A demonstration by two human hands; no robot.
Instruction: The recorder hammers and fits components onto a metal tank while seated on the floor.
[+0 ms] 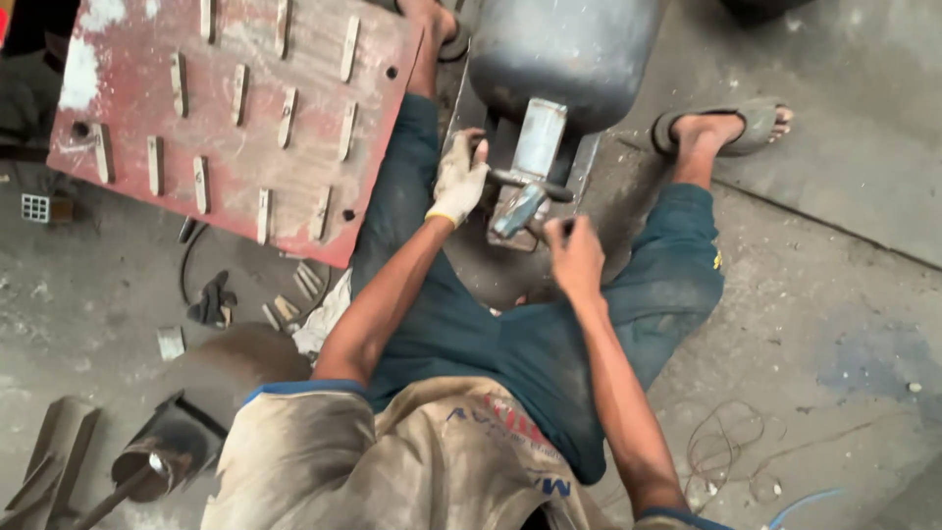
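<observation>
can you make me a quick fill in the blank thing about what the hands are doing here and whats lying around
1. The left hand wears a pale work ______, while the right hand is bare.
2. Both hands work at a metal bracket fixed to a grey ______.
3. Left of the person lies a red metal plate with rows of small ______ on it.
4. On each foot the person wears a ______.

Missing words: glove; tank; metal strips; sandal

Tank [564, 49] between the feet; slotted plate [235, 108] to its left.
</observation>
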